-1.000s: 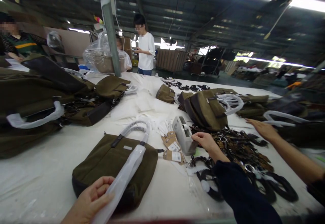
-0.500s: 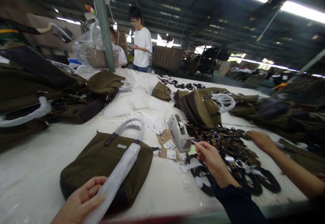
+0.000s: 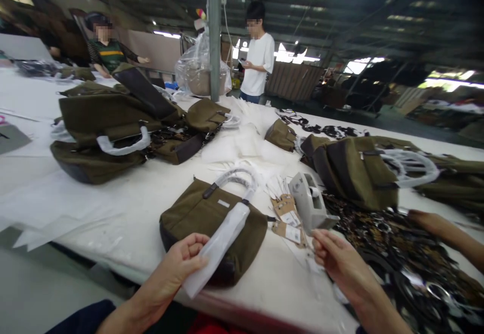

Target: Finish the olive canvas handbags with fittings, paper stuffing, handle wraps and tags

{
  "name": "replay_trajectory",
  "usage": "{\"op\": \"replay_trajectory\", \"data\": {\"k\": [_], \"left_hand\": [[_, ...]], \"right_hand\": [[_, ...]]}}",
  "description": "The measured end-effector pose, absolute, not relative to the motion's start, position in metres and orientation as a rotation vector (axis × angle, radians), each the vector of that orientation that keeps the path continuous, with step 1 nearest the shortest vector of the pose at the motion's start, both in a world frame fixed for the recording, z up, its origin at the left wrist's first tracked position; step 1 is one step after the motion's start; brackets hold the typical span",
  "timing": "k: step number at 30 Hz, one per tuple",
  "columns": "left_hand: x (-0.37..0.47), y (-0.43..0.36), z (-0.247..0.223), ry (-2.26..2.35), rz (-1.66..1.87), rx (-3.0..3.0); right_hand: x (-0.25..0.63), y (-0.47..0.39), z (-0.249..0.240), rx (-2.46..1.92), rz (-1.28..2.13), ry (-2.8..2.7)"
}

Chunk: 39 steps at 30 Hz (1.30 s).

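A: Where did the work lie?

B: An olive tote bag [image 3: 191, 213] lay flat beside the near edge of the worktable [image 3: 136, 218], its arched handle [image 3: 252, 182] pointing away from that edge.

A: And the hands?

B: The left hand [image 3: 181, 261] was clamped, thumb against fingers, on the lower part of a white wrap [image 3: 223, 243], which slanted across the front of the tote. The right hand [image 3: 340, 258], just beside the near end of a tape dispenser [image 3: 310, 205], had its fingertips drawn together; from where I stood, whether anything lay between them could not be told.

A: What was done?

B: The arched handle already wore a pale covering. A bag pile [image 3: 102, 117] to the left, farther from the near edge, also showed a covered handle, so I judged that much complete there.

A: And left?

B: The white wrap was held by hand, with no fastening that I could make out; I judged it unfinished. Hang tags [image 3: 289, 230] lay between tote and dispenser; whether any was tied on could not be told. Toward the near right corner spread a strap heap [image 3: 363, 223], a co-worker's hand [image 3: 423, 220] beside it.
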<state>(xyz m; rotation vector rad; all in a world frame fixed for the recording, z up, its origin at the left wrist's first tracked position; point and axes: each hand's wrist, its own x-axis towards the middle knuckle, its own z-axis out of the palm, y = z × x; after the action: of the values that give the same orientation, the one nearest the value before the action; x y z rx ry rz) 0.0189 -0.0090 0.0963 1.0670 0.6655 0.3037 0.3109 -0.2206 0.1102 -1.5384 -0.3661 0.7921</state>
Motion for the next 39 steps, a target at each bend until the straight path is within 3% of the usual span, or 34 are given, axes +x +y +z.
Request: {"op": "replay_trajectory", "data": {"k": [4,8,17,31,34,39], "left_hand": [[0.021,-0.013,0.102,0.663,0.337,1.026],[0.022,-0.017,0.109,0.621,0.366,0.988],[0.023,-0.017,0.104,0.584,0.383,0.977],[0.028,-0.017,0.112,0.574,0.37,0.82],[0.03,-0.013,0.112,0.615,0.382,0.85],[0.031,-0.013,0.115,0.626,0.365,0.864]], "right_hand": [[0.241,-0.159,0.142,-1.32,1.232,-0.538],[0.195,-0.115,0.15,-1.303,1.45,-0.743],[0.191,-0.114,0.125,-1.456,1.408,-0.697],[0.194,-0.126,0.124,-1.418,1.377,-0.757],[0.199,-0.132,0.129,-1.583,1.095,-0.868],[0.209,-0.13,0.128,-1.639,0.007,-1.779]]}}
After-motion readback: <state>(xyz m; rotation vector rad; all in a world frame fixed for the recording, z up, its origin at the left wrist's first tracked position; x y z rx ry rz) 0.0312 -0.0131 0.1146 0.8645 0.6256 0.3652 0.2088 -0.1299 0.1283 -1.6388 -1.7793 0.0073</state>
